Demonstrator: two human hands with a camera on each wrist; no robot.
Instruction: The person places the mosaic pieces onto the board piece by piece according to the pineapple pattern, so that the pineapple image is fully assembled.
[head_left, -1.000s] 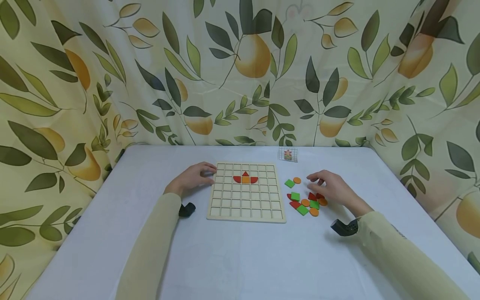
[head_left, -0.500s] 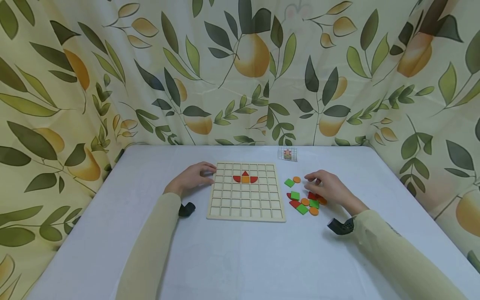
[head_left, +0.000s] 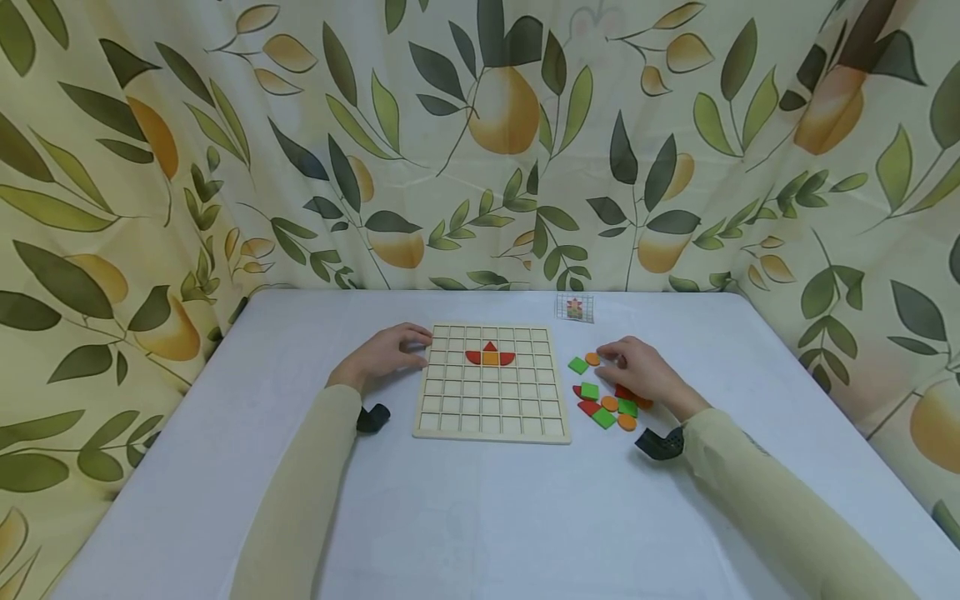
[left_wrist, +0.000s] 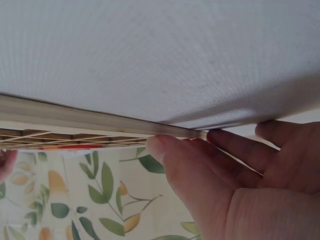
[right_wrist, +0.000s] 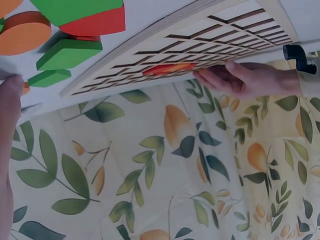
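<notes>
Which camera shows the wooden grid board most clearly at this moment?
The head view: the whole wooden grid board lies flat with its red and orange pieces visible. The left wrist view shows only its edge; the right wrist view shows it slanted and partial.

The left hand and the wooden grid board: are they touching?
Touching. The left wrist view shows the left hand with fingertips against the wooden grid board edge.

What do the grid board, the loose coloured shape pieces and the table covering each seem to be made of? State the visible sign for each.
Grid board: probably pale unpainted wood, matt, with cut square cells.
Coloured shape pieces: likely painted wood or possibly foam; thick flat slabs with even, matt red, green and orange colour.
Table covering: seemingly white woven cloth; the left wrist view shows a fine weave.
</notes>
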